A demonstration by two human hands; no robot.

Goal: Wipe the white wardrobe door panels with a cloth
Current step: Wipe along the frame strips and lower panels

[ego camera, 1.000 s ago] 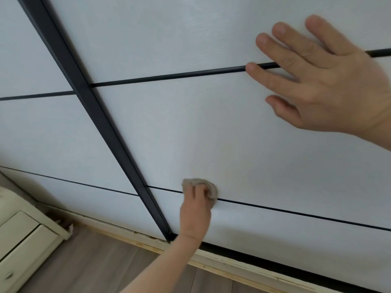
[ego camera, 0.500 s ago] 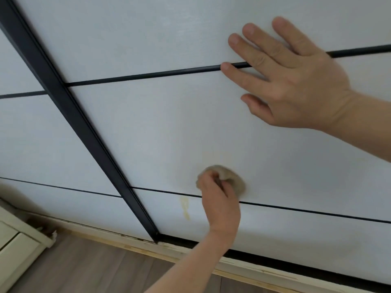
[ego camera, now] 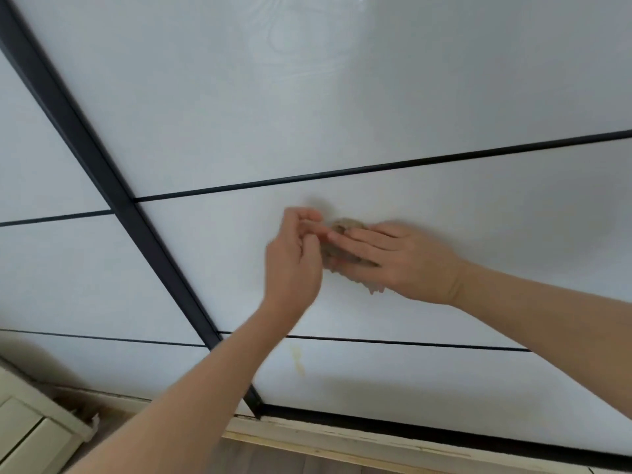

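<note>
A small crumpled beige cloth (ego camera: pixel 343 227) lies against the middle white wardrobe door panel (ego camera: pixel 496 217). My right hand (ego camera: pixel 403 261) is spread flat over it and presses it to the panel; a cloth corner pokes out below the palm. My left hand (ego camera: pixel 294 258), slightly blurred, has its fingers curled and pinched at the cloth's left edge. A yellowish streak (ego camera: pixel 298 360) marks the lower panel below my left wrist.
A thick black vertical door frame (ego camera: pixel 102 172) runs diagonally left of the hands, and thin black strips divide the panels. A pale wooden bottom rail (ego camera: pixel 376 437) meets the wood floor. A cream drawer unit (ego camera: pixel 30 429) stands at the lower left.
My left hand carried the cloth up from the lower divider strip into the middle panel. My right hand came down off the upper strip and now lies on the cloth. The view tilted upward.
</note>
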